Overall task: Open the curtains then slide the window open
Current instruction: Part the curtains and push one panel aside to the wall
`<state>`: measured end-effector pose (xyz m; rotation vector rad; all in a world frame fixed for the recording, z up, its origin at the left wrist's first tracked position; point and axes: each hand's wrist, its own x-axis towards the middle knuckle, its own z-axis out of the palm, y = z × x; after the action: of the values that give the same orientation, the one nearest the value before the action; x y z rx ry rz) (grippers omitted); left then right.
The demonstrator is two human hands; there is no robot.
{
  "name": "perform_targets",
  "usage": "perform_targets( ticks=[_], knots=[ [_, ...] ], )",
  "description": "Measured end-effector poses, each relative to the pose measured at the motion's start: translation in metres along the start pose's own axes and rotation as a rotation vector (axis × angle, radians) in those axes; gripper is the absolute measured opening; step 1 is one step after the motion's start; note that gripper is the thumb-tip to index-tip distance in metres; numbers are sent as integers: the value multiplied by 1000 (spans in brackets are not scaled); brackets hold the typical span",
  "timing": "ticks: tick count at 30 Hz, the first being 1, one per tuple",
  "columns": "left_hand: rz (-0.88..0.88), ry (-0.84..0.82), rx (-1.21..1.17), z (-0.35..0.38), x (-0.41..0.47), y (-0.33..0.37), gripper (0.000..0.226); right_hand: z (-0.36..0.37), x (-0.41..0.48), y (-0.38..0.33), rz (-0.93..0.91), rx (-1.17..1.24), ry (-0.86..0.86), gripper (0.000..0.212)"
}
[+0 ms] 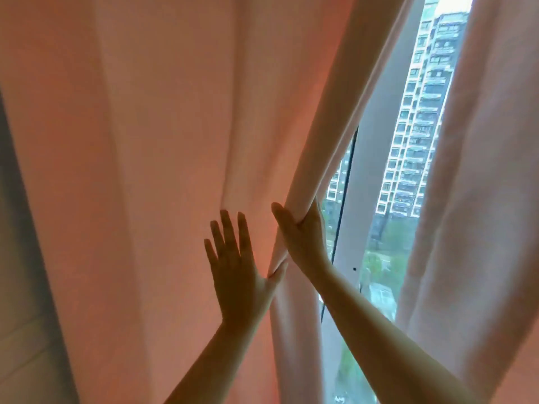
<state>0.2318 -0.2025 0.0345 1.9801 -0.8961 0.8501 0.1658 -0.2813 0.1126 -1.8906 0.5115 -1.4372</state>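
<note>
Pink woven fabric fills the head view: two curtains, a wide folded left curtain (145,170) and a paler right curtain (481,199), with one window (379,228) between. Left hand (236,272) lies flat, fingers spread, on the cloth. Right hand (303,231) grips that curtain's rolled edge.

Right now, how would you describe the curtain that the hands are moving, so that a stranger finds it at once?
Start at the bright window gap. The left curtain is the large pink one, filling most of the view. Unlike the paler curtain on the right, it has the right hand gripping its edge.
</note>
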Motion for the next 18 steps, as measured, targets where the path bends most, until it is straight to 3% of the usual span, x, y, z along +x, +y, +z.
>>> perform_targets(
  ticks=[10, 18],
  knots=[
    [162, 35, 24, 6, 111, -171, 93, 181, 51, -40, -98, 0, 36, 41],
    [112, -45, 105, 13, 173, -291, 93, 318, 73, -35, -135, -124, -135, 36]
  ],
)
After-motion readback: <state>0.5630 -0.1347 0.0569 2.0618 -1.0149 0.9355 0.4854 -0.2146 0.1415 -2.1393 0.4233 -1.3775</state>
